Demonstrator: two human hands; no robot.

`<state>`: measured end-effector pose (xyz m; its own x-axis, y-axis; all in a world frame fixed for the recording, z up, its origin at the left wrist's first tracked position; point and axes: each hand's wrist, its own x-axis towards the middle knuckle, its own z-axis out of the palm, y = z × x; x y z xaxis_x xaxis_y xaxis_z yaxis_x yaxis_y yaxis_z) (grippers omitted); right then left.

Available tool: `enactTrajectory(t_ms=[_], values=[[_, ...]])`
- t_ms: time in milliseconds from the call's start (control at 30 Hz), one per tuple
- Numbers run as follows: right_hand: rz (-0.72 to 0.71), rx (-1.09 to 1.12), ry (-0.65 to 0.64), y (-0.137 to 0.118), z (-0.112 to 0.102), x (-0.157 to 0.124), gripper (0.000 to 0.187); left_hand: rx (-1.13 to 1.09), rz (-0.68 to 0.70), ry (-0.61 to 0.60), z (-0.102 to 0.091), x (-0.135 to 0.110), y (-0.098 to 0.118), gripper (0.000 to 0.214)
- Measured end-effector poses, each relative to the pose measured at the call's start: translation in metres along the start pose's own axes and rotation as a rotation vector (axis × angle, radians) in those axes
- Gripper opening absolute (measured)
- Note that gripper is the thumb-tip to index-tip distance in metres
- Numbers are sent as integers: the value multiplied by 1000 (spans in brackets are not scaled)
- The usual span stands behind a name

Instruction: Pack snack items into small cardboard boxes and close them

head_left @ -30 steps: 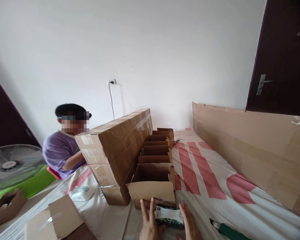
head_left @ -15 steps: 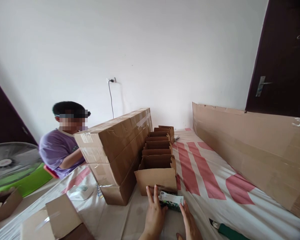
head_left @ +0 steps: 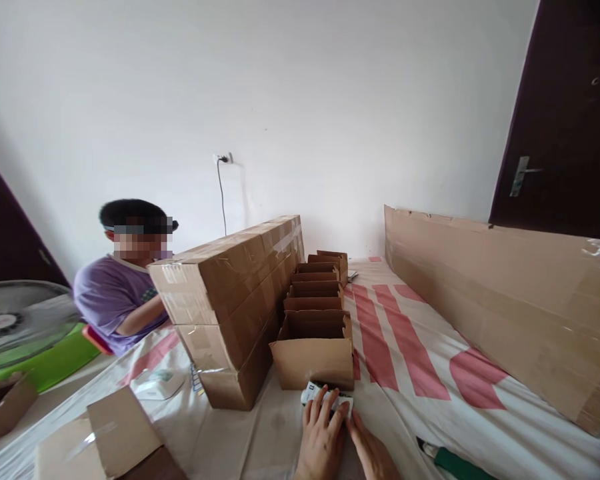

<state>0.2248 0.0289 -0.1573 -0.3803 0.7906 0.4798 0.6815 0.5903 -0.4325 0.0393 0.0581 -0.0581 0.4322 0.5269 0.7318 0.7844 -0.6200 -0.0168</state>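
A small printed box (head_left: 310, 393), dark green with a white top, lies against the near side of an open-topped cardboard box (head_left: 313, 363). My left hand (head_left: 323, 433) covers much of it, its fingers bent across the top. At its right end is my right hand (head_left: 370, 447), with fingertips close together against the box. Both hands keep hold of it, and their fingers hide most of its print. Behind the front carton stand several more open cartons (head_left: 315, 291) in a row.
Taped cardboard boxes (head_left: 240, 300) form a wall on the left. A long cardboard panel (head_left: 500, 293) stands at right. A green-handled cutter (head_left: 463, 465) lies near the right front. At left are a flapped carton (head_left: 123, 430), a white device (head_left: 157, 385), a fan (head_left: 10, 323) and a seated person (head_left: 120, 293).
My left hand has moved right and over the small box, its fingers now across the top. The box has shifted slightly left. My right hand has drawn in beside the left.
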Motion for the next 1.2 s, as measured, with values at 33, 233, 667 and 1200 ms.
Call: enactTrajectory(t_ms=[33,233,667,1200], values=[[-4,-8,7,-1,1,1,78,-5,-20,-18,1,2,0,39],[44,-67,141,-20,-4,4,56,-19,-236,-69,10,12,-4,38],[112,-176,113,-26,1,4,36,45,-241,-144,28,34,-34,41],[223,38,-255,-55,-52,21,66,163,-313,-164,24,32,-61,34]])
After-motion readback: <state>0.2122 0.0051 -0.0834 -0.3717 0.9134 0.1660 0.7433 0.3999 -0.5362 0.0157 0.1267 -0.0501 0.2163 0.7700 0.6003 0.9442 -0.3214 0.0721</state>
